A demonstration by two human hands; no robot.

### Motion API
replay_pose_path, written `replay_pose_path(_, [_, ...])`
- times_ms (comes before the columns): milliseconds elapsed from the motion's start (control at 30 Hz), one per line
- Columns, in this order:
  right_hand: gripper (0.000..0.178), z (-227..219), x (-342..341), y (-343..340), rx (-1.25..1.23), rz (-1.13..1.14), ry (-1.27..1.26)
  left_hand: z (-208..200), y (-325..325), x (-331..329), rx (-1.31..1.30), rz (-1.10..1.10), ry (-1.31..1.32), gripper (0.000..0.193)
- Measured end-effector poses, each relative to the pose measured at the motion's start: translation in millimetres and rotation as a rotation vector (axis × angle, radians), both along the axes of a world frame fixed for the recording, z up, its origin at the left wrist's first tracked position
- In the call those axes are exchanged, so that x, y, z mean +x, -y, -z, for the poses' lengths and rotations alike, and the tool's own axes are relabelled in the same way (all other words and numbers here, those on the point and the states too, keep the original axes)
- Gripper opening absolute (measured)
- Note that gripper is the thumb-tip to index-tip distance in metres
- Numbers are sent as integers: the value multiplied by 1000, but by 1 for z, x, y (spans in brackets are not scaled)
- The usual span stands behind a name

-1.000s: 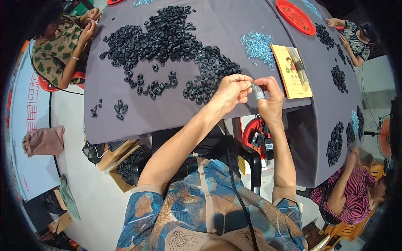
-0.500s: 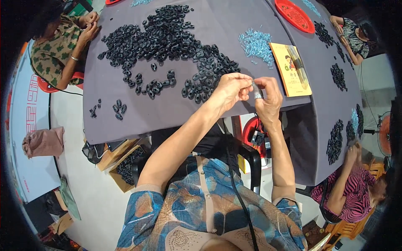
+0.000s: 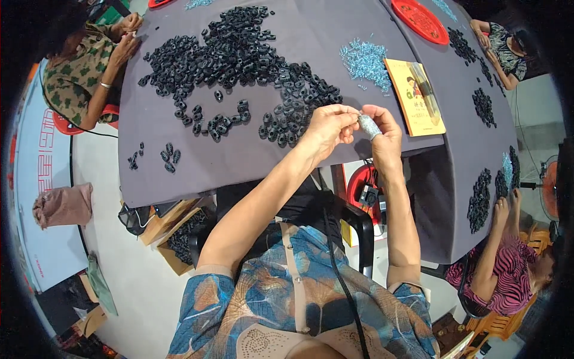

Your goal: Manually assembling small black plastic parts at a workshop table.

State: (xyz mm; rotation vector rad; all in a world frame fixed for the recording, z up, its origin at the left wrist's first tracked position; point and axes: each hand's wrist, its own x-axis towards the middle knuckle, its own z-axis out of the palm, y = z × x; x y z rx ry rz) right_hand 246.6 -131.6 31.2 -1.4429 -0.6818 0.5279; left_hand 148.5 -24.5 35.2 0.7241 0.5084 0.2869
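Note:
My left hand (image 3: 330, 130) is raised over the table's near edge, with thumb and fingertips pinched together; whatever they hold is too small to make out. Close beside it, my right hand (image 3: 387, 136) curls around a silvery, speckled, elongated thing (image 3: 369, 125) whose kind I cannot tell. Its upper end meets my left fingertips. Small black oval plastic pieces with holes (image 3: 299, 99) lie heaped just left of my hands. Beyond my right hand is a pile of tiny shiny pale-blue pieces (image 3: 365, 60). A yellow booklet (image 3: 418, 110) with a clear-wrapped item on top lies to the right.
The grey-covered table (image 3: 197, 161) bears a larger black heap (image 3: 233, 54) and a red tray (image 3: 420, 21). Co-workers sit at left (image 3: 78, 78), far right (image 3: 508, 57) and lower right (image 3: 502, 275). A dark cable (image 3: 335, 263) hangs down my front. Boxes (image 3: 179, 239) stand below the table.
My right hand has turned and its fingers have shifted, so more of the silvery thing shows. My left hand stays almost in place. The lower-right co-worker's hands have moved up.

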Motion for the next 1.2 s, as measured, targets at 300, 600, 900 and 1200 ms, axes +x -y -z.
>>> replay_pose_path(300, [22,5,-3,1,-44,-2,77,6,6,1,196,-41,-48,10])
replay_pose_path(600, [27,4,-2,-1,-5,57,63,7,6,4,183,-33,-147,10])
replay_pose_path(900, [29,17,43,-15,-277,127,518,9,7,1,54,-71,-65,9])
replay_pose_path(1200, [28,5,36,-15,-273,145,743,11,3,-4,40,-89,-52,13])
